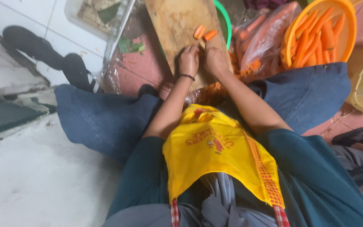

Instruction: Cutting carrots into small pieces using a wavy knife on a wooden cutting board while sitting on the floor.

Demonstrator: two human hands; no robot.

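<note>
Seated person, head cam looking down past a yellow apron (215, 155) to both hands at the near end of a wooden board (177, 21). Left hand (188, 61), dark band at the wrist, sits w/ fingers curled together & pressed down on the board; right hand (215, 61) is just beside it, touching or nearly so, fingers also curled shut — whether it grips a knife or a carrot can't be told, the knuckles hide it. Two carrot pieces (204, 32) lie on the board just beyond the fingertips, on the far side from the body: a pale cut-face piece to the left, an orange stub to the right, the stub's long axis running roughly across the board, slightly slanted. The stub is nearer the right hand, the pale piece sits more in line w/ the left. Board leans over a green tub (227, 21). To the right, a clear bag (261, 42) of carrots, then an orange basket (345, 38) piled w/ peeled carrots, well apart from the hands. Orange shreds gather below the wrists near the lap. Left of the board — a tray (76, 14) w/ scraps on white tile, dark sandals (43, 52) nearby. Another person's foot in a sandal shows at the right edge (353, 136)
</note>
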